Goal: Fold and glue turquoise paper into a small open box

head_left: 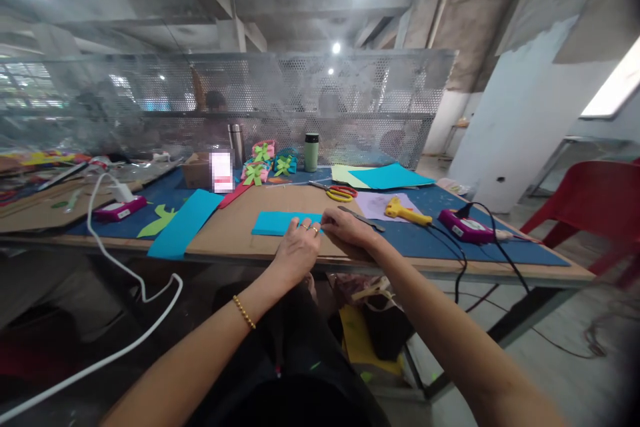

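Note:
A folded strip of bright blue paper [270, 223] lies along the front of a brown cardboard sheet [220, 233]. My left hand [301, 248] is closed over the strip's right part, bent fingers on top and thumb hidden. Closed at the strip's right end is my right hand [350, 228], its fingertips against the paper and close to my left fingers. Metal tweezers [363, 219] lie just beyond my right hand. Behind them rest scissors with red and yellow handles [342, 193]. A wider blue paper strip [185, 223] lies to the left, overhanging the table edge.
To the right are a yellow glue gun [407, 213] on lilac paper [371, 204] and a purple power strip [465, 227]. Another purple power strip [120, 209] sits left. Bow-trimmed pieces [256, 173], a green bottle [311, 152] and blue sheets [393, 177] stand or lie behind.

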Motion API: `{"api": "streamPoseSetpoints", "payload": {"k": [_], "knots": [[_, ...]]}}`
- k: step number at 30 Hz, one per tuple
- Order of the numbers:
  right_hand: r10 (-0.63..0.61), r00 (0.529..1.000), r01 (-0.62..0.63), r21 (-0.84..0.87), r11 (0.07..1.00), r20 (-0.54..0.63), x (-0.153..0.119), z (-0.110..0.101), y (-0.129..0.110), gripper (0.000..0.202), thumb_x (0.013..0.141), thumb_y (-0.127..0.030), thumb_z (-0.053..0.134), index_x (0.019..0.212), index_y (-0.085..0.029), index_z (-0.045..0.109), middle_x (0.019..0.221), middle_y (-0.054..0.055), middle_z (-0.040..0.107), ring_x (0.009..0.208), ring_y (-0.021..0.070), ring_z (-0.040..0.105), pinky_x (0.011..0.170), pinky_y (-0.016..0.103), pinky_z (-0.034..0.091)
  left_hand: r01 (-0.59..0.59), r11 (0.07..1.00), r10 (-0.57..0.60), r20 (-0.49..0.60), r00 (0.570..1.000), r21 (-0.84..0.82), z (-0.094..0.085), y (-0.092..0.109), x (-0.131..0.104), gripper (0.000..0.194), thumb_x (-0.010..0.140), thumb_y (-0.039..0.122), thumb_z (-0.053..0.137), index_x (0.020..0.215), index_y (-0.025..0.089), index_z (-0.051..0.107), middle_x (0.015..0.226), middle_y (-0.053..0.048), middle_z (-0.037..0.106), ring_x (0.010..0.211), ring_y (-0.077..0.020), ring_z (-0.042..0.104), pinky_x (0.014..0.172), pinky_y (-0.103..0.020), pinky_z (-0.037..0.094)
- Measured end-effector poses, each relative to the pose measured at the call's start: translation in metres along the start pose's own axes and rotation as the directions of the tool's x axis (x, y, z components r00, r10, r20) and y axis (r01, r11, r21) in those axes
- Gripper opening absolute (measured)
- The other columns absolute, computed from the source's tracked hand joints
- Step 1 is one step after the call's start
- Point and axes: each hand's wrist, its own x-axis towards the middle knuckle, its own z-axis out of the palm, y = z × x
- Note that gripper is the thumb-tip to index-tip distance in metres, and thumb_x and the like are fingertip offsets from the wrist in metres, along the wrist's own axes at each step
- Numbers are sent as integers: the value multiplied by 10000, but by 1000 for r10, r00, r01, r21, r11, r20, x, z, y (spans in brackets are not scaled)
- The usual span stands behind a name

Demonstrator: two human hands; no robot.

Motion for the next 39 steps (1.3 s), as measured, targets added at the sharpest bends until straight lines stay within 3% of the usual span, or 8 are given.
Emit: {"api": "streamPoseSetpoints", "payload": {"k": [5, 8, 11, 19, 25, 30, 34, 39], "knots": [[-11, 1000, 10, -80, 997, -17, -4, -1, -7, 103, 893, -155, 532, 918, -172, 630, 896, 52, 658, 822, 169, 575, 744, 259, 406, 36, 999, -36, 8, 999, -4, 2, 4, 2, 233, 938, 79, 414, 972, 118, 641, 983, -123, 661, 948, -264, 560, 961, -451, 297], [-53, 997, 35, -264, 964, -60, -18, -2, -24, 142, 915, -131, 493, 924, -154, 633, 977, 112, 634, 935, 212, 555, 826, 300, 387, 61, 998, -61, 11, 998, -9, 2, 7, 2, 241, 940, 75, 403, 961, 104, 641, 994, -139, 668, 960, -268, 573, 993, -462, 290], [-123, 992, 109, -423, 900, -5, -35, -6, -43, 197, 961, -200, 466, 966, -175, 661, 1011, 111, 636, 980, 228, 548, 869, 325, 367, 67, 997, -67, 30, 997, -28, 0, 8, 2, 246, 948, 88, 400, 1000, 94, 641, 1015, -145, 673, 989, -276, 581, 1010, -466, 290], [-106, 994, 111, -340, 934, 34, -46, -11, -48, 343, 1032, -322, 344, 1085, -212, 664, 1065, 83, 641, 999, 202, 572, 871, 316, 393, 72, 985, -68, 26, 997, -156, -4, 2, -10, 317, 936, 88, 383, 1161, 106, 605, 1113, -146, 692, 1102, -261, 591, 1097, -501, 233], [-83, 996, 84, -361, 929, 20, -47, -5, -48, 312, 971, -176, 380, 1137, -180, 644, 1092, 106, 617, 1000, 208, 569, 865, 307, 407, 110, 933, -118, -5, 993, -342, -11, -1, -24, 333, 925, 310, 510, 1234, 214, 586, 1275, -72, 666, 1286, -287, 507, 1161, -569, 128], [-67, 993, 104, -434, 895, 101, -41, -9, -56, 334, 938, -186, 446, 1227, -219, 611, 1081, 119, 603, 950, 225, 567, 803, 309, 401, 102, 943, -118, -32, 993, -315, -9, 8, -27, 585, 836, 466, 638, 1307, 141, 518, 1306, -174, 625, 1322, -329, 476, 1173, -585, 115], [-16, 990, 88, -506, 858, 143, -33, -14, -62, 332, 955, -192, 401, 1205, -234, 615, 1101, 122, 583, 864, 219, 577, 729, 322, 393, 97, 954, -112, -37, 993, -283, -3, 13, -29, 636, 818, 481, 657, 1310, 106, 505, 1319, -192, 608, 1323, -337, 472, 1183, -573, 101], [81, 997, -61, -549, 834, 13, -36, -17, -53, 286, 929, -158, 418, 1089, -161, 656, 1092, 173, 586, 990, 285, 572, 784, 362, 420, 95, 959, -107, -30, 994, -265, -1, 13, -31, 675, 836, 488, 639, 1350, 83, 477, 1358, -203, 580, 1320, -331, 476, 1188, -561, 102]]}}
